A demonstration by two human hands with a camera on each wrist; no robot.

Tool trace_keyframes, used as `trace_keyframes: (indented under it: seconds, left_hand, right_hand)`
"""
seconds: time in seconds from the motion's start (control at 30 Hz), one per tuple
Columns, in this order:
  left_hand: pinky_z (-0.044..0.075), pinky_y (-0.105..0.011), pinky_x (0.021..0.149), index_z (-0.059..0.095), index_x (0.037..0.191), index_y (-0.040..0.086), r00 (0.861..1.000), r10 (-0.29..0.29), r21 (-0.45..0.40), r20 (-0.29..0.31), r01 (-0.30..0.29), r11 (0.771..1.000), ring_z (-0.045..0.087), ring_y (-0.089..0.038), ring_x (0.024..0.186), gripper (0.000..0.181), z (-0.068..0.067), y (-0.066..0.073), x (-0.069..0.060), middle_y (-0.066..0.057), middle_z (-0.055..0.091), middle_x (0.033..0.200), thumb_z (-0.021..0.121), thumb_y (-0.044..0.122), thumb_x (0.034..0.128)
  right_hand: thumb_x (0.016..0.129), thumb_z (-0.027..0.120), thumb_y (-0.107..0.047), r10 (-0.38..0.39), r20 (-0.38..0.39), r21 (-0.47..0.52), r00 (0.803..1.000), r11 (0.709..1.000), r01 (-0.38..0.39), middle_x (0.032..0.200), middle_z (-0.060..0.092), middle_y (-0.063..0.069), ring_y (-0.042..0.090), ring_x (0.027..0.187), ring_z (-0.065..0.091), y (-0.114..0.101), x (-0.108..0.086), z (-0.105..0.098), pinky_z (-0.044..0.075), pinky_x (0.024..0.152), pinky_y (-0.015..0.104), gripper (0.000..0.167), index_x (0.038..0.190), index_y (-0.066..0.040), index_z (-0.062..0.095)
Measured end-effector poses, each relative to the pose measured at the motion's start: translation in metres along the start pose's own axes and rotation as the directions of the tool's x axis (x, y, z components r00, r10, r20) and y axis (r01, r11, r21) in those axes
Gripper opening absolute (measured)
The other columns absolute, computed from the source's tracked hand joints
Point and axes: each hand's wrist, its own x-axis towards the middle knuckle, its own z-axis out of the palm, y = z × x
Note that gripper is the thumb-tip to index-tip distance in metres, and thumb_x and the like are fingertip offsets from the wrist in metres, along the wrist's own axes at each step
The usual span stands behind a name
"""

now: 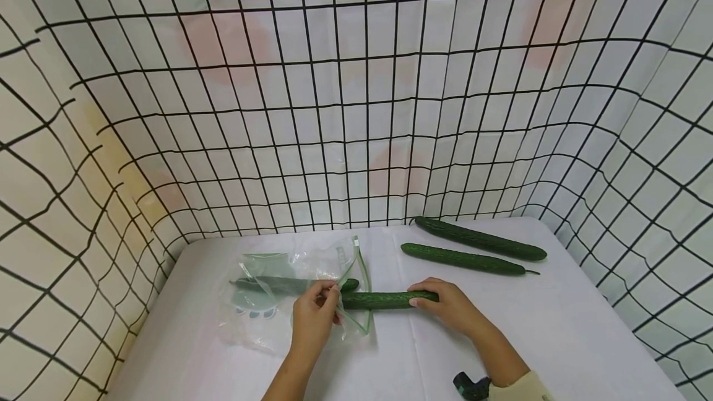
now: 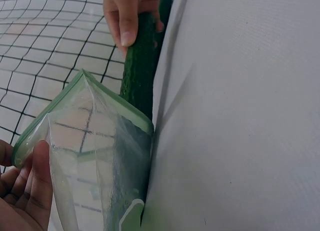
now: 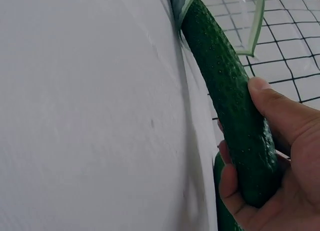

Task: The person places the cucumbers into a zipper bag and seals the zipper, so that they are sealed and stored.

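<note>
A clear zip bag (image 1: 262, 313) with a green-edged mouth lies on the table, its opening facing right. My left hand (image 1: 314, 320) pinches the bag near its mouth; in the left wrist view, the fingers (image 2: 41, 176) are at the green rim. One cucumber (image 1: 273, 285) lies inside the bag, its right tip showing at the mouth. My right hand (image 1: 447, 307) grips the right end of another cucumber (image 1: 384, 300), whose left part is inside the bag mouth. The right wrist view shows thumb and fingers curled round this cucumber (image 3: 220, 76).
Two more cucumbers, one nearer (image 1: 462, 258) and one farther (image 1: 479, 238), lie at the back right of the white table (image 1: 379, 364). A black wire grid (image 1: 334, 104) stands around the back and sides. A small black object (image 1: 471, 385) is by the right sleeve (image 1: 520, 388).
</note>
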Motion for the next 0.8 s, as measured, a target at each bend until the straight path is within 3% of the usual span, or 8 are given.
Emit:
trace_keyframes:
  seconds: [0.3, 0.57, 0.8]
  left_hand:
    - [0.060, -0.041, 0.050, 0.071, 0.103, 0.001, 1.000, -0.001, 0.001, 0.000, 0.001, 1.000, 0.059, -0.014, 0.048, 0.014, 0.001, -0.002, 0.000, -0.006, 0.063, 0.078, 0.063, 0.012, 0.0982]
    - [0.060, -0.043, 0.050, 0.071, 0.101, 0.005, 1.000, -0.001, 0.000, 0.004, 0.001, 1.000, 0.060, -0.014, 0.049, 0.011, 0.000, -0.002, 0.000, -0.006, 0.063, 0.079, 0.063, 0.012, 0.0983]
    - [0.060, -0.043, 0.051, 0.072, 0.100, 0.006, 1.000, 0.001, 0.003, 0.004, -0.001, 1.000, 0.060, -0.014, 0.049, 0.010, 0.001, -0.003, 0.000, -0.006, 0.063, 0.078, 0.063, 0.011, 0.0982]
  right_hand:
    - [0.093, 0.071, -0.042, 0.009, 0.085, 0.038, 0.996, 0.999, -0.012, 0.139, 0.054, 0.007, 0.036, 0.136, 0.049, 0.002, -0.005, -0.013, 0.042, 0.114, 0.059, 0.047, 0.129, -0.013, 0.067]
    - [0.096, 0.065, -0.046, 0.021, 0.123, 0.055, 0.992, 0.998, -0.028, 0.133, 0.065, 0.002, 0.033, 0.132, 0.055, 0.003, -0.004, -0.014, 0.048, 0.108, 0.054, 0.037, 0.124, -0.023, 0.068]
    - [0.098, 0.063, -0.045, -0.006, 0.102, 0.119, 0.995, 0.993, -0.006, 0.133, 0.066, 0.002, 0.033, 0.132, 0.056, 0.000, 0.001, -0.002, 0.048, 0.108, 0.054, 0.036, 0.125, -0.021, 0.068]
